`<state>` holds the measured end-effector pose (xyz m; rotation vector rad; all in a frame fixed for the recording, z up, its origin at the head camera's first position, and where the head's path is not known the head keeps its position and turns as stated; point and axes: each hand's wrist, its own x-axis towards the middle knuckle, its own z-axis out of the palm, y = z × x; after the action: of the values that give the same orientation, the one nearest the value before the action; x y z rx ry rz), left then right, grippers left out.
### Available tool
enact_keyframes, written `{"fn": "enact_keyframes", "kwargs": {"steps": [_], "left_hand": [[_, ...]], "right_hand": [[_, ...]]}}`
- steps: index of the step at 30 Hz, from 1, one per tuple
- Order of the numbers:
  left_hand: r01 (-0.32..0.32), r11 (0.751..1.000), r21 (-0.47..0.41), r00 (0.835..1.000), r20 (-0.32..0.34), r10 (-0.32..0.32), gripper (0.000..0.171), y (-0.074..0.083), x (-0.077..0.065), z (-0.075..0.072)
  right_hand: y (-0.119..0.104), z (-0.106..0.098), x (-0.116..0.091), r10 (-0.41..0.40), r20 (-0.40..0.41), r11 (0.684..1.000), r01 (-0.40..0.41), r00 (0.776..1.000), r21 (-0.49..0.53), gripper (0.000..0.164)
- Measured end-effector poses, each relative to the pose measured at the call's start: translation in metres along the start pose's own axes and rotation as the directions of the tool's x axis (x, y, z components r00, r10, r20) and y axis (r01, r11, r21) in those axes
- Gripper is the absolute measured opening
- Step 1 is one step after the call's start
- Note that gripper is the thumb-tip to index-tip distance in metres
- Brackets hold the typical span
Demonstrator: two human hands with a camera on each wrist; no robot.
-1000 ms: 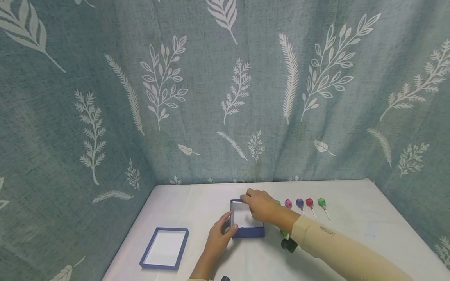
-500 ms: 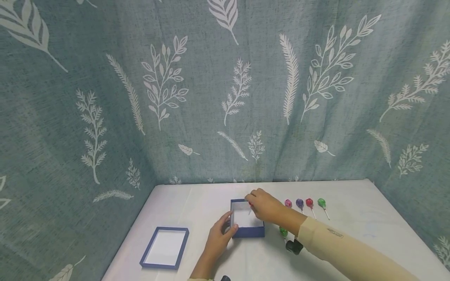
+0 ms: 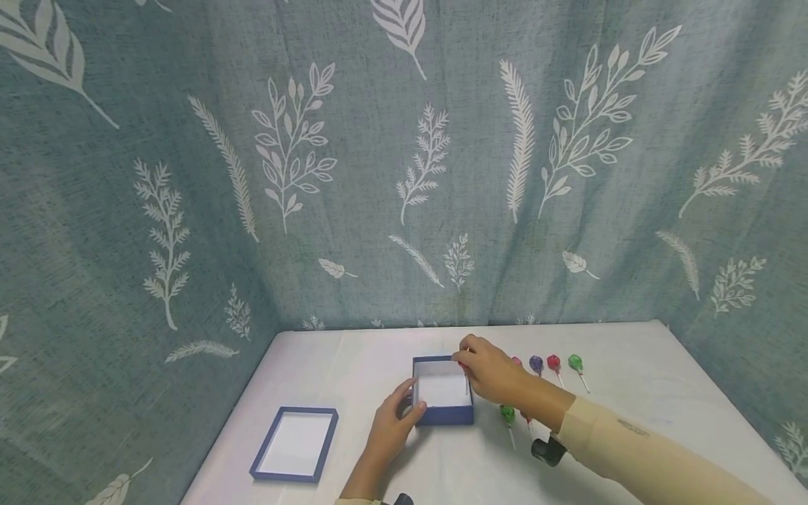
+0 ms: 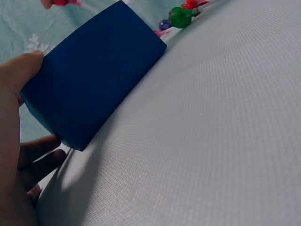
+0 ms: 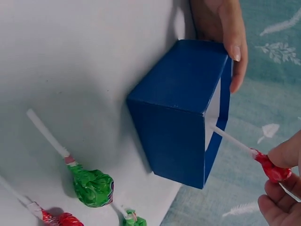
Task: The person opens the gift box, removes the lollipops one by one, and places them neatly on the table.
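An open blue box (image 3: 445, 416) with a white inside stands on the table. My left hand (image 3: 390, 424) grips its near left corner, thumb at the front and fingers along the left side. Over the box's right edge, my right hand (image 3: 495, 372) pinches a red lollipop (image 5: 273, 170) by its wrapped head. In the right wrist view its white stick points down into the box's opening. Right of the box lie a green lollipop (image 3: 508, 414) and a red one, partly hidden by the right forearm. The inside of the box looks white, though its far right corner is covered by the hand.
The box's blue-rimmed lid (image 3: 293, 445) lies inside-up at the left. Toward the back right is a row with a purple lollipop (image 3: 536, 363), a red lollipop (image 3: 553, 362) and a green lollipop (image 3: 575, 362). A patterned curtain (image 3: 379, 175) hangs behind the white-covered table (image 3: 631, 428).
My right hand has moved right, from above the box's far side to its right edge, bringing the red lollipop with it. The left hand stays on the box.
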<state>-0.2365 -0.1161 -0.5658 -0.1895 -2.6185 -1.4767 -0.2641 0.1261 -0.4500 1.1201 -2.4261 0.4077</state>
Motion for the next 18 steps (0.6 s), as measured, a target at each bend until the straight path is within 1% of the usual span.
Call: {"fn": "enact_keyframes", "kwargs": {"steps": [5,10,15,18], "left_hand": [[0.02,1.0,0.001,1.0,-0.004,-0.02,0.058,0.0,0.001,0.001],[0.014,1.0,0.001,1.0,-0.002,-0.014,0.056,0.0,0.001,0.001],[0.008,1.0,-0.004,1.0,-0.001,-0.008,0.054,-0.001,0.001,0.001],[0.011,1.0,-0.01,1.0,-0.002,-0.011,0.054,0.0,0.001,0.001]], "right_hand": [[0.001,-0.007,-0.006,0.028,-0.014,1.0,-0.028,1.0,0.007,0.02],[0.005,-0.012,-0.013,0.096,-0.023,0.995,-0.095,0.995,0.041,0.023],[0.01,-0.015,-0.022,0.18,0.016,0.982,-0.181,0.983,0.052,0.025],[0.014,-0.017,-0.028,0.243,0.05,0.969,-0.245,0.969,0.04,0.025]]}}
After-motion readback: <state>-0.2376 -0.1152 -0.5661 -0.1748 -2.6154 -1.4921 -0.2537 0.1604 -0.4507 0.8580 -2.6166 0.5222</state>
